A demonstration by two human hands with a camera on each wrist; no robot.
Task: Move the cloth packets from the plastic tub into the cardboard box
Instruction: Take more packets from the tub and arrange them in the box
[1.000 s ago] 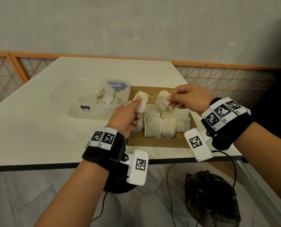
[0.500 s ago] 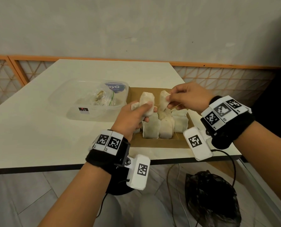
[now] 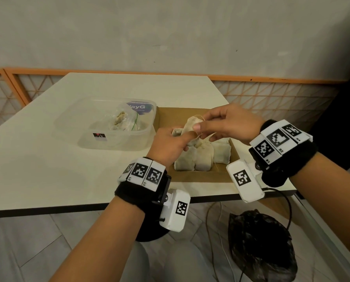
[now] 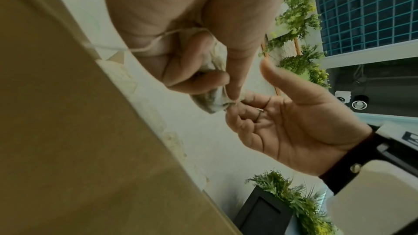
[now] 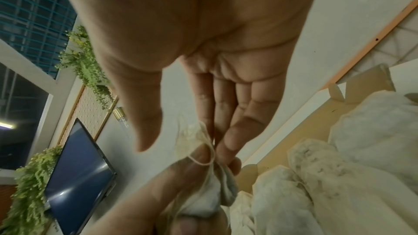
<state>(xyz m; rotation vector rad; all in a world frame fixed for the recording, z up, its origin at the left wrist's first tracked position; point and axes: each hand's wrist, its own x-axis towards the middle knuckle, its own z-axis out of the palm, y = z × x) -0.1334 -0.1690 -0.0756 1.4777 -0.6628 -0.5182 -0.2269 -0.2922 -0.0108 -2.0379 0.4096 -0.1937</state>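
- Left hand [image 3: 168, 146] grip curled round a cloth packet [image 3: 190, 129], right hand [image 3: 229, 124] grip pinching its top and string.
- Held above cardboard box [image 3: 200, 177], more packets [image 3: 202, 159] packed inside.
- Plastic tub [image 3: 108, 127] at nine o'clock, on desk [image 3: 47, 169].

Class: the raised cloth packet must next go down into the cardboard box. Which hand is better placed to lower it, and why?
Probably the left hand: its fingers curl round the cloth packet, above the cardboard box. The right hand only pinches the packet's top by its string.
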